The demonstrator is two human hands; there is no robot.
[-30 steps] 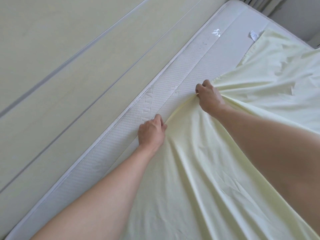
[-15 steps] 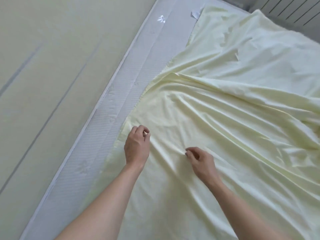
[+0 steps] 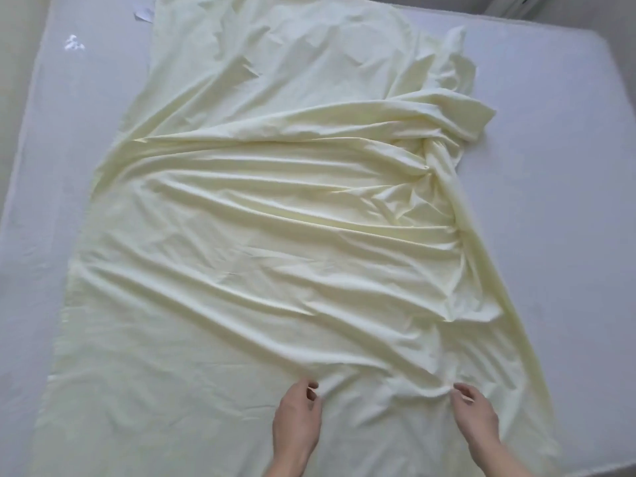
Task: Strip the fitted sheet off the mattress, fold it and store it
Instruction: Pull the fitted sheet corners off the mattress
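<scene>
The sheet (image 3: 275,235) is already off the corners of the mattress (image 3: 568,166). It lies loose and wrinkled on top, spread from the top of the frame down to the bottom edge. White mattress shows bare on the left side and the right side. At the upper right of the sheet, the cloth is bunched up in a lump. Long folds run across the middle.

So the pulling-off part looks done. The step now seems to be getting the sheet flat and ready to fold. It is not folded yet, and it is not put away.

Both hands are low in the frame, near the bottom edge of the sheet. The left hand (image 3: 297,421) sits at the lower middle. Its fingers (image 3: 311,390) are curled, with the tips close together on the cloth. It may be pinching a bit of sheet, but I cannot tell for sure. The right hand (image 3: 476,418) is at the lower right. Its fingers (image 3: 463,392) are curled too, right at a small ridge of cloth, and they look like they are pinching it.

The sheet is under both hands and stretches far away from them. Next, I think the hands need a good hold on the near edge. Then they can pull it smooth or lift it over to make the first fold. The lump at the upper right may need fixing first.
</scene>
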